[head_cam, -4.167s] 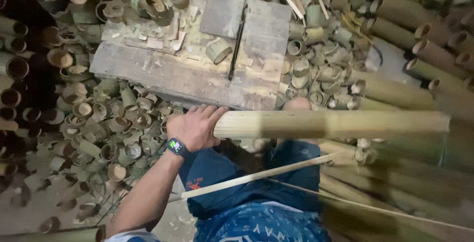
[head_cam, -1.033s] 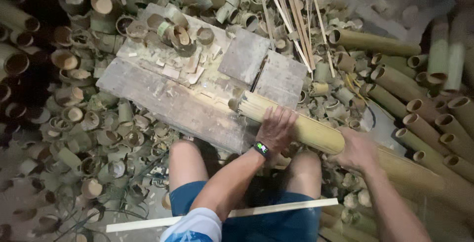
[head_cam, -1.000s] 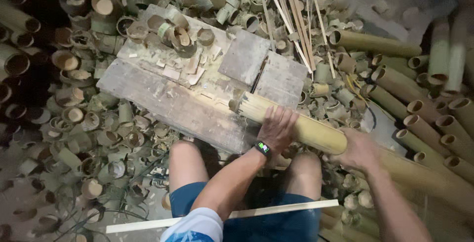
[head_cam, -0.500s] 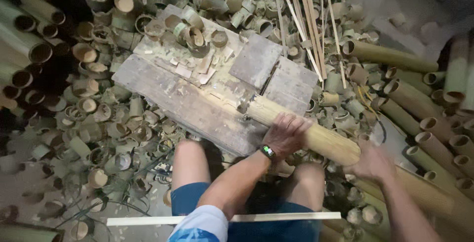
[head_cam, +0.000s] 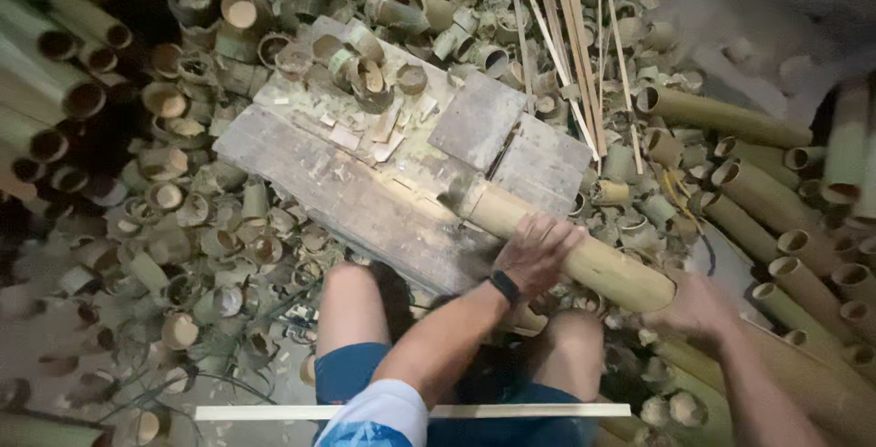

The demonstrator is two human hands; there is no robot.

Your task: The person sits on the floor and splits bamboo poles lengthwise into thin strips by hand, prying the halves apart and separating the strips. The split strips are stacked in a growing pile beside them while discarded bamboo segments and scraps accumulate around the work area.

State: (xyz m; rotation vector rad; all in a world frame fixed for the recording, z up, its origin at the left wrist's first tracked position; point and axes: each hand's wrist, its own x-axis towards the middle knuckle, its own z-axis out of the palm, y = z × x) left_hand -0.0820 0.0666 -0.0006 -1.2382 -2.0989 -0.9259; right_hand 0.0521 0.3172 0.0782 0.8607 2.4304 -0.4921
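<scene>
A long pale bamboo pole (head_cam: 593, 260) lies slanted across the near right corner of a worn wooden work board (head_cam: 365, 196), its cut end resting on the board. My left hand (head_cam: 538, 251), with a dark band at the wrist, is clamped over the pole's upper part. My right hand (head_cam: 698, 310) grips the same pole lower down at the right; the picture is blurred there. My bare knees sit just below the board.
Short cut bamboo rings (head_cam: 356, 64) and chips lie on the board's far end and all over the floor. Whole bamboo poles (head_cam: 730, 114) are stacked at right and left. Thin bamboo strips (head_cam: 575, 36) lie at top; a flat slat (head_cam: 274, 412) crosses my lap.
The pole has swung from lying level across my lap to slanting onto the board. In the last second it slid slightly down and right with both hands on it.
</scene>
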